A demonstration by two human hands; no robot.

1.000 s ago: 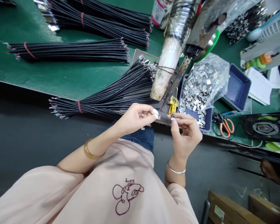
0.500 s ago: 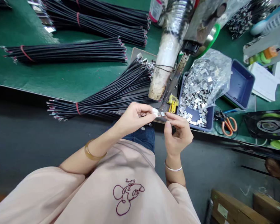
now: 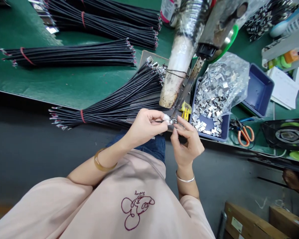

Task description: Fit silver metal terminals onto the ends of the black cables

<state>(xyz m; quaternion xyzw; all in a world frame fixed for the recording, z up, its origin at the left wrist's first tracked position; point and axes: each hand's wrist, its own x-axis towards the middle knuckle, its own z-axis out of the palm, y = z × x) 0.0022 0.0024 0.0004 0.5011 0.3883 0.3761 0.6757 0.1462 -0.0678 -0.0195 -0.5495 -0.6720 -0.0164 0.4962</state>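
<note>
Far left of the blue tray, a bundle of black wires lies across the table edge, its long axis slanting up toward the tray. Closer to the tray, your left hand is closed in a pinch on a single wire. The wire lies roughly level, with its free end pointing right. Just left of the tray's near corner, that end reaches a small metal clip; whether they touch is too small to tell. Your right hand pinches the clip between thumb and forefinger, other fingers loosely curled. This hand is nearer the tray's loose clips. Scissors lie just right of the tray.
</note>
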